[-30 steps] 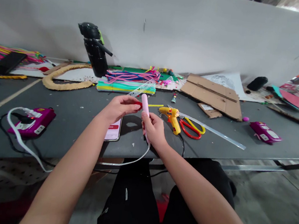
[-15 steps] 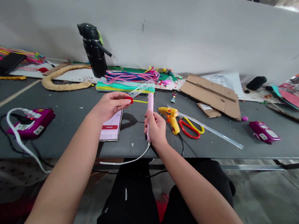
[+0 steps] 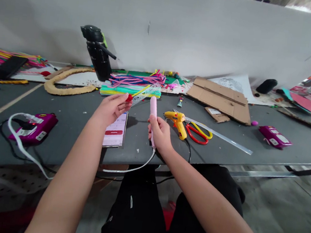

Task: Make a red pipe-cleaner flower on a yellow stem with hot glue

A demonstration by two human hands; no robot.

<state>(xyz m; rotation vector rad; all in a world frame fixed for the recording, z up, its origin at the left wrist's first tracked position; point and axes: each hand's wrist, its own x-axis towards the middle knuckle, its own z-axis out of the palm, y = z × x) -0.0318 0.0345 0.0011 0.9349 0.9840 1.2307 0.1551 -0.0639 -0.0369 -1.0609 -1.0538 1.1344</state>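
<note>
My left hand (image 3: pixel 112 107) pinches a red fuzzy ball (image 3: pixel 129 98) between thumb and fingers. From the ball a thin yellow pipe cleaner (image 3: pixel 141 91) slants up to the right, over a clear ruler (image 3: pixel 143 96). In my right hand (image 3: pixel 160 132) is a slim pink wand (image 3: pixel 153 108), fingers wrapped around it, with a white cord leaving its lower end. It stands nearly upright, apart from the yellow stem; its exact kind is unclear. Beneath my left hand lies a lit phone (image 3: pixel 115 132), partly hidden by the wrist.
Right of my hands lie a yellow glue gun (image 3: pixel 179 123) and red-and-yellow-handled scissors (image 3: pixel 198 133). Behind are pipe cleaner bundles (image 3: pixel 132 87), a black bottle (image 3: pixel 97 54) and cardboard (image 3: pixel 220 100). Purple power strips (image 3: pixel 36 128) sit at left and right.
My left hand has moved slightly left with the red ball, and the yellow stem swung from level at the pink wand to slanting upward, away from it. The wand shifted slightly left.
</note>
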